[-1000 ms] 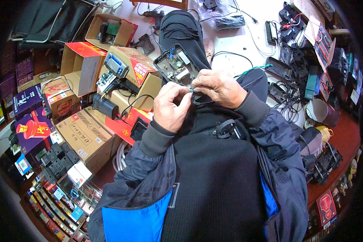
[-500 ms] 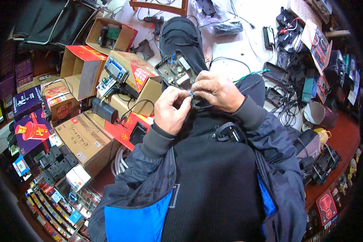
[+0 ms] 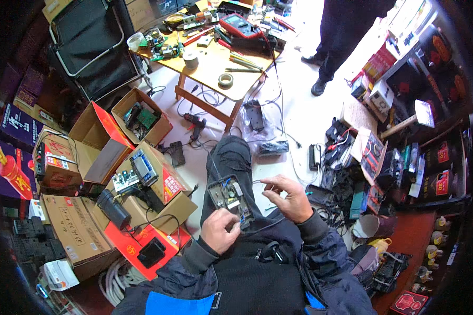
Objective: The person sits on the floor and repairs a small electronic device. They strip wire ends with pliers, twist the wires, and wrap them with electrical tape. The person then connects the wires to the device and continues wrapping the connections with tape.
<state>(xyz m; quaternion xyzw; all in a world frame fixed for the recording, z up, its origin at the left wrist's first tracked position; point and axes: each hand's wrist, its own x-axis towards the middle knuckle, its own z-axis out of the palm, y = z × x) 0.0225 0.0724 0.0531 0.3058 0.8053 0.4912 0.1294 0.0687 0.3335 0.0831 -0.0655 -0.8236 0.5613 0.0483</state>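
An opened black power adapter case [image 3: 222, 198], with a circuit board and blue wires inside, rests on my thigh. My left hand [image 3: 219, 231] is closed at the case's lower edge, thumb and forefinger pinching what looks like a blue wire end. My right hand [image 3: 290, 199] is raised to the right of the case with thumb and forefinger apart. Beside its fingertips is a short thin strand, too small to make out. A dark cable [image 3: 268, 227] runs across my lap between the hands, below the case.
A low wooden table [image 3: 207, 79] ahead holds a multimeter [image 3: 240, 25], tape rolls and tools. Cardboard boxes [image 3: 97, 142] and a black adapter [image 3: 114, 208] are at left. Cables and adapters lie on the floor at right. Another person's legs [image 3: 347, 37] stand at far right.
My hands have separated: the right has moved away and spread its fingers, while the left stays pinched by the case. The view has tilted up, bringing in the table and the other person's legs.
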